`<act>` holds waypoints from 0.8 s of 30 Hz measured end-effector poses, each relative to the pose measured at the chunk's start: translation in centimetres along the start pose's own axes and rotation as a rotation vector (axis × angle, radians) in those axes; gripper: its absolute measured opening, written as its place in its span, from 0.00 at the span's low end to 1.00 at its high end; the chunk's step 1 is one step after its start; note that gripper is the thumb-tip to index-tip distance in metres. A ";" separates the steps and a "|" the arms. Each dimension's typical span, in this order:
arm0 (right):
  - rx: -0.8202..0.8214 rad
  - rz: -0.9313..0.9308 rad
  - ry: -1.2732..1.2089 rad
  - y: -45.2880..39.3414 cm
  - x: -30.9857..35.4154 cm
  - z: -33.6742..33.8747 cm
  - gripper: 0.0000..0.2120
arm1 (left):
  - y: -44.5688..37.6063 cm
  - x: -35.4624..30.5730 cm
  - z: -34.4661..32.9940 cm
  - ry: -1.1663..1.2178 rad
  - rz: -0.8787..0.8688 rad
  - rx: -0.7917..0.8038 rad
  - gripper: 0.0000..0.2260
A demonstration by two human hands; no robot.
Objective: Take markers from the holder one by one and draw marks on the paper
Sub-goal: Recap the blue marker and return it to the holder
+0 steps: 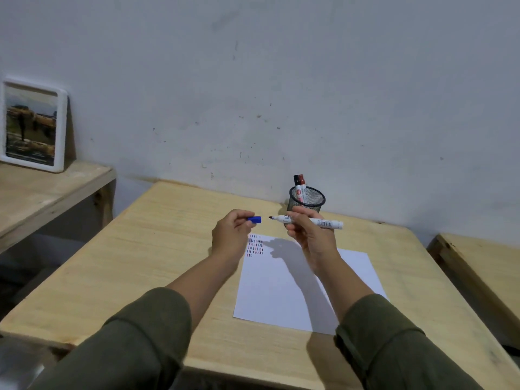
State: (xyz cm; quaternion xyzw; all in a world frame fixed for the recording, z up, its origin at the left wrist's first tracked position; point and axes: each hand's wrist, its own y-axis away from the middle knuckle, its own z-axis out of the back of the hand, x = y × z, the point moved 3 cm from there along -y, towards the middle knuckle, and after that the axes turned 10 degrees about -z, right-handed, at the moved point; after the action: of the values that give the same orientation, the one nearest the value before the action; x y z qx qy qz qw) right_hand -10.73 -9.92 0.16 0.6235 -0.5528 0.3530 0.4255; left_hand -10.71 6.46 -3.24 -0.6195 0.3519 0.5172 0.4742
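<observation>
My right hand [312, 237] grips a white marker [323, 222] held level above the table, its dark tip pointing left. My left hand [232, 235] pinches the blue cap [255, 219], a small gap away from the tip. Below both hands lies a white sheet of paper [281, 291] with rows of short blue, black and red marks [255, 245] in its top left corner. A black mesh holder [307, 199] stands behind my right hand near the wall, with a black-capped and a red-capped marker [300, 183] upright in it.
The paper lies on a light wooden table [140, 263] against a grey wall. A lower wooden shelf [42, 192] at the left carries a white framed picture [32, 125]. Another wooden surface [484, 263] sits at the right edge.
</observation>
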 end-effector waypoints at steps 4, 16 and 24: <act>0.007 0.009 0.010 0.2 0.9 0.1 0.07 | 0.1 -0.7 -0.9 0.104 -0.003 0.005 0.09; 0.042 0.026 0.009 0.9 2.0 -0.2 0.07 | 0.0 -2.2 -2.2 0.126 -0.075 0.141 0.09; 0.084 0.014 0.047 1.0 2.3 -0.1 0.06 | 0.4 -3.3 -2.7 0.152 -0.034 0.211 0.06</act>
State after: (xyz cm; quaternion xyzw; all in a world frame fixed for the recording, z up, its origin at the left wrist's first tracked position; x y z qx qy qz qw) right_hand -11.39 -10.76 2.43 0.6284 -0.5316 0.3937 0.4093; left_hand -10.98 3.59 -0.10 -0.6096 0.4284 0.4208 0.5175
